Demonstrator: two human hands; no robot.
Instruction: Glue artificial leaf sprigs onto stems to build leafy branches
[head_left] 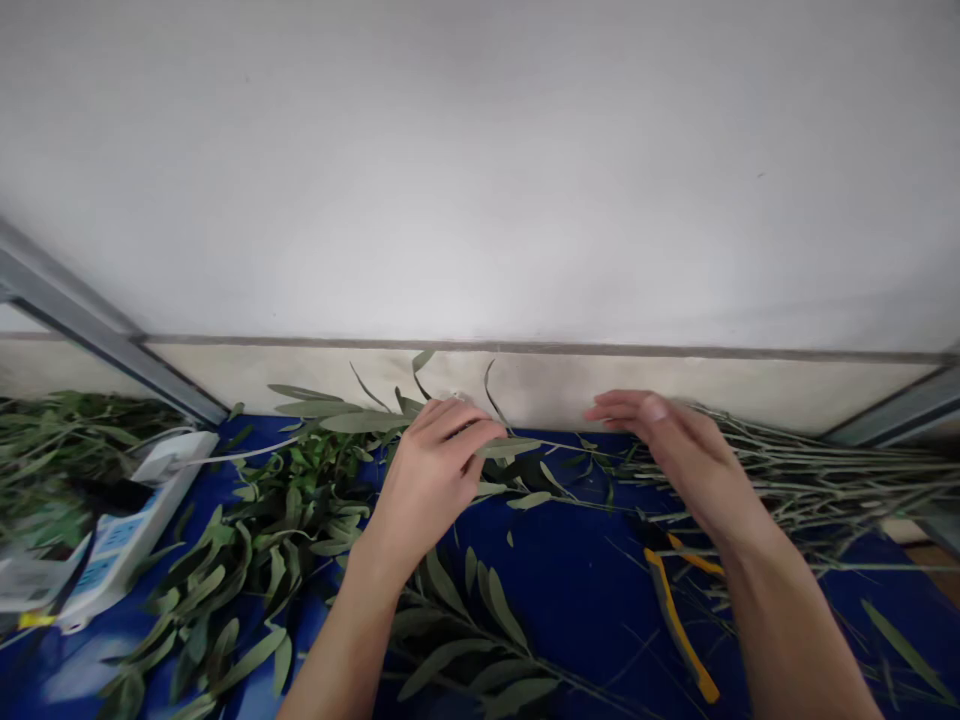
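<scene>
My left hand (pixel 437 470) is closed around a leafy branch, whose long grey-green leaves (pixel 363 421) stick out to the left of the fingers. Its fingertips hide the exact point of grip. My right hand (pixel 679 440) hovers to the right with fingers stretched out and nothing visible in it. Beneath and behind that hand lies a pile of thin bare stems (pixel 817 490). Yellow-handled pliers or cutters (pixel 679 625) rest beside my right forearm, their head partly hidden. Another leafy branch (pixel 480 640) lies between my forearms.
Cut leafy sprigs (pixel 262 560) are heaped on the blue tabletop (pixel 570 590) at left. A white power strip (pixel 124 540) with a cable stands further left, near more greenery (pixel 45 470). A white wall panel (pixel 480 180) with metal frame posts (pixel 97 335) bounds the back.
</scene>
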